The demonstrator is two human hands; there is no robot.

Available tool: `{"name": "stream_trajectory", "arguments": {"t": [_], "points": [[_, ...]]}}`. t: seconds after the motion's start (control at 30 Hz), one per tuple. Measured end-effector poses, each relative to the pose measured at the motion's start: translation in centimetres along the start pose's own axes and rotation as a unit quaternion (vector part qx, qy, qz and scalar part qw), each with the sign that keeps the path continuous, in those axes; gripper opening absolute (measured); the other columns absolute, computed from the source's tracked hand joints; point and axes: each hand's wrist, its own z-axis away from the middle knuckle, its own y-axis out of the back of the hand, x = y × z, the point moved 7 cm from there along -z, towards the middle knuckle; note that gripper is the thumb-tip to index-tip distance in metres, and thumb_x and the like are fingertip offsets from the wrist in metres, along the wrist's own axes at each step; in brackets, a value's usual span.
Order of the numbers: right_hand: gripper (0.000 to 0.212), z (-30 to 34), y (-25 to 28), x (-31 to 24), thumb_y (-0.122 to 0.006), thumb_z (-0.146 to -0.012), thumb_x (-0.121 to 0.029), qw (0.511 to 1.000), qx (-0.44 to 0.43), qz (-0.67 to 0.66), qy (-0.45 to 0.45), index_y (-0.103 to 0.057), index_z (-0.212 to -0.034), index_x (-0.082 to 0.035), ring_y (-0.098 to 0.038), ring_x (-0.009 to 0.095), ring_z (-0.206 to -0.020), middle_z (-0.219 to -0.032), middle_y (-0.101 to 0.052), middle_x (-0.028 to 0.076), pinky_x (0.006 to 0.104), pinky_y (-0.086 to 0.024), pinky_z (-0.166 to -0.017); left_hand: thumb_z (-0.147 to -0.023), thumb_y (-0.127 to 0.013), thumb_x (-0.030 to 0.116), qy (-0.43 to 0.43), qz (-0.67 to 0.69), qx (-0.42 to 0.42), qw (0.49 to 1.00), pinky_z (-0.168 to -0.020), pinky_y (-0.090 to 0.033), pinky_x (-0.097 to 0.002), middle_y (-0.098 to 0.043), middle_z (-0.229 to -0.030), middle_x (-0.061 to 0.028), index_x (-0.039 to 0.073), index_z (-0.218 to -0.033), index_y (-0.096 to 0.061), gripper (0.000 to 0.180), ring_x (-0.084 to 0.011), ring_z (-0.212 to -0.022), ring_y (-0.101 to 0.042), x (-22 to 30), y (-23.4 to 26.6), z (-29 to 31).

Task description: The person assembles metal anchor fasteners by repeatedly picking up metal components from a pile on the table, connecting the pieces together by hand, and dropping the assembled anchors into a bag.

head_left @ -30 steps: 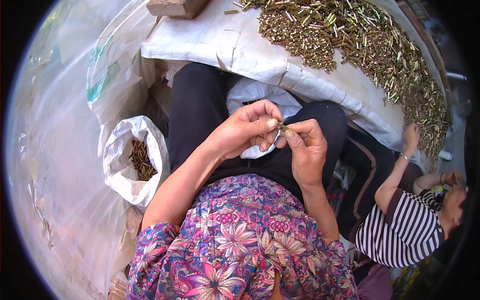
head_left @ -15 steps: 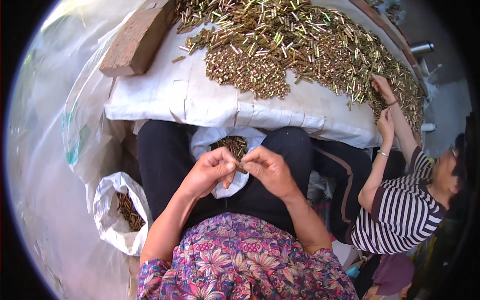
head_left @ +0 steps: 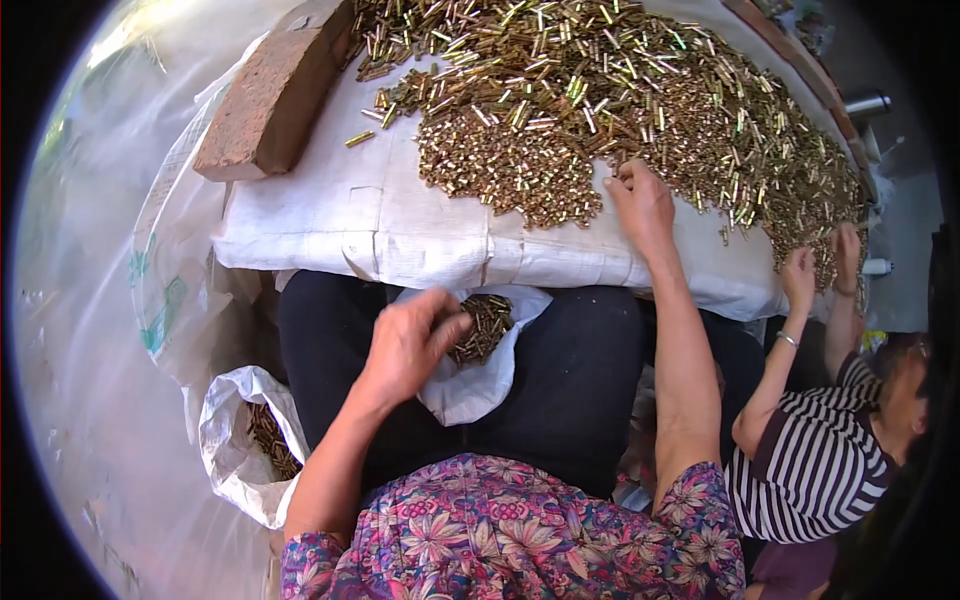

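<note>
The table (head_left: 310,225), draped in white, bears 1 brick (head_left: 265,100). Right of the brick spreads a wide heap (head_left: 640,85) of short brassy pieces. 1 loose piece (head_left: 360,138) lies near the brick; smaller-looking bits (head_left: 510,170) crowd farther right of it.

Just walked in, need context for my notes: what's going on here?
The person's right hand is at the edge of a heap of small metal parts on a white sheet. The left hand is over an open white bag of metal pieces; whether either holds anything isn't clear. A co-worker's hands are by the heap too.
</note>
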Motion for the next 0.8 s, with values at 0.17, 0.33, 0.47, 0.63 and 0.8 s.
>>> {"name": "stream_trajectory", "arguments": {"t": [0.17,0.33,0.47,0.63,0.8], "points": [[0.026,-0.4,-0.2,-0.6,-0.065,-0.079,-0.015,0.998,-0.040,0.051,0.024,-0.061,-0.103,-0.007,-0.065,0.032,-0.084,-0.085,-0.066,0.015,0.0424,-0.049,-0.074,-0.084,-0.064,0.016,-0.002,-0.130,0.095,0.987,-0.064,-0.049,-0.0440,-0.064,-0.080,-0.0174,0.003,-0.086,-0.059,0.014,-0.0358,-0.074,-0.064,0.0,2.5,-5.4],[0.030,-0.7,-0.2,-1.4,-0.057,-0.078,-0.008,0.995,-0.072,0.058,0.026,-0.058,-0.107,-0.008,-0.063,0.034,-0.082,-0.082,-0.064,0.015,0.0447,-0.048,-0.074,-0.082,-0.063,0.018,-0.034,-0.198,0.102,0.974,-0.068,-0.049,-0.0475,-0.065,-0.086,-0.0168,0.004,-0.088,-0.060,0.016,-0.0363,-0.079,-0.064,-0.9,0.7,-10.4],[0.033,-0.3,-0.4,-1.1,-0.055,-0.077,-0.007,0.993,-0.080,0.068,0.045,-0.056,-0.110,-0.006,-0.062,0.034,-0.080,-0.079,-0.062,0.015,0.0456,-0.047,-0.073,-0.081,-0.064,0.020,-0.017,-0.232,0.078,0.969,-0.068,-0.050,-0.0479,-0.065,-0.088,-0.0157,0.004,-0.087,-0.058,0.018,-0.0363,-0.080,-0.064,-0.3,-0.2,-12.2],[0.030,0.6,-0.4,-1.4,-0.054,-0.077,-0.005,0.995,-0.058,0.029,0.073,-0.059,-0.106,-0.003,-0.061,0.034,-0.076,-0.077,-0.061,0.016,0.0446,-0.047,-0.071,-0.080,-0.067,0.025,-0.026,-0.255,0.085,0.963,-0.067,-0.050,-0.0484,-0.065,-0.089,-0.0154,0.005,-0.087,-0.056,0.024,-0.0370,-0.080,-0.064,-0.3,-0.8,-12.5],[0.024,1.6,-0.1,-1.1,-0.058,-0.077,-0.003,0.997,-0.040,-0.009,0.067,-0.060,-0.100,-0.002,-0.060,0.024,-0.065,-0.072,-0.059,0.012,0.0369,-0.047,-0.063,-0.080,-0.067,0.024,-0.055,-0.241,0.075,0.966,-0.067,-0.049,-0.0497,-0.064,-0.086,-0.0161,0.005,-0.086,-0.054,0.024,-0.0385,-0.080,-0.063,-0.6,-0.1,-12.1]]}}
